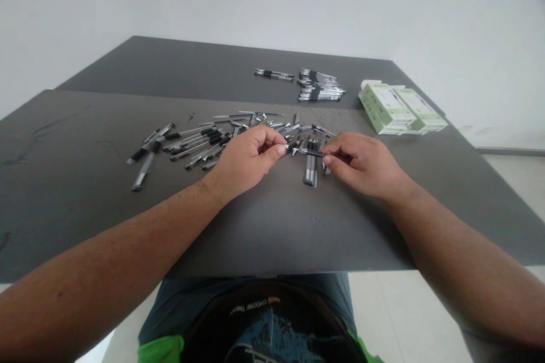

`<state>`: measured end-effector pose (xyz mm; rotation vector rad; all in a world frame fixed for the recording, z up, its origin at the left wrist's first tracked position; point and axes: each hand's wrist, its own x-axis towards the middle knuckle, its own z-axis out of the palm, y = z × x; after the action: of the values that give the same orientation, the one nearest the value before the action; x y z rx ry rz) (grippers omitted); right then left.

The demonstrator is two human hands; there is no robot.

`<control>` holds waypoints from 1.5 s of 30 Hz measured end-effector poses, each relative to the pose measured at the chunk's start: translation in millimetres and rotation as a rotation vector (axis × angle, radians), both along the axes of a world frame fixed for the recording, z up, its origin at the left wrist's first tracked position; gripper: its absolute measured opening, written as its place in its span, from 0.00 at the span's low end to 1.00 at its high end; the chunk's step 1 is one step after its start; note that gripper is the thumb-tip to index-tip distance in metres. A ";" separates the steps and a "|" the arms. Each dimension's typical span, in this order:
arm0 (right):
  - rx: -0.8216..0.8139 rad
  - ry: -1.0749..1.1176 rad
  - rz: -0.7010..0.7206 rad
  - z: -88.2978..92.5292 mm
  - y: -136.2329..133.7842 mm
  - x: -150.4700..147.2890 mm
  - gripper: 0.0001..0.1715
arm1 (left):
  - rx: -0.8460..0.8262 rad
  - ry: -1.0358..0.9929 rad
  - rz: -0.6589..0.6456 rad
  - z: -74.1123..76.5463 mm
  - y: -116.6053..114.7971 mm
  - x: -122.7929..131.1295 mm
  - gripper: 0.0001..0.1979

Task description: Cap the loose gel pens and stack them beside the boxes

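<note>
My right hand pinches a pen by its black grip end, with the narrow tip pointing left. Between the thumb and fingers of my left hand is a small dark piece that looks like a pen cap, right at the pen's tip. Whether the two touch is too small to tell. Just below the held pen, several pens lie side by side. Loose pens and pen parts spread over the table behind and to the left of my left hand.
On the grey table, two green and white boxes stand at the right. Bundled pens lie farther back, beside a smaller group of pens. Two pens lie apart at the left. A wall rises behind the table.
</note>
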<state>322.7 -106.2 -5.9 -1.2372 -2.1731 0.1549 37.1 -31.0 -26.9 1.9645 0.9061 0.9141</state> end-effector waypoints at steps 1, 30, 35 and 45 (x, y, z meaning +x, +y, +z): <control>-0.001 0.001 0.002 -0.3 0.1 0.0 0.06 | -0.004 0.001 -0.002 -0.1 -0.1 0.0 0.08; 0.054 -0.060 0.063 -3.4 -1.4 -6.5 0.06 | 0.065 0.055 -0.027 2.1 -16.4 5.3 0.05; 0.051 -0.056 0.066 -3.1 -2.0 -7.2 0.05 | 0.048 0.032 -0.027 0.2 -16.3 6.3 0.05; 0.068 -0.101 0.108 -2.6 -1.0 -8.1 0.09 | 0.117 0.043 -0.051 0.8 -15.7 4.6 0.05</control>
<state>314.6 -107.3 -8.5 -1.1125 -2.3137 0.0632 41.7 -46.7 -26.2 2.1050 0.8390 0.9169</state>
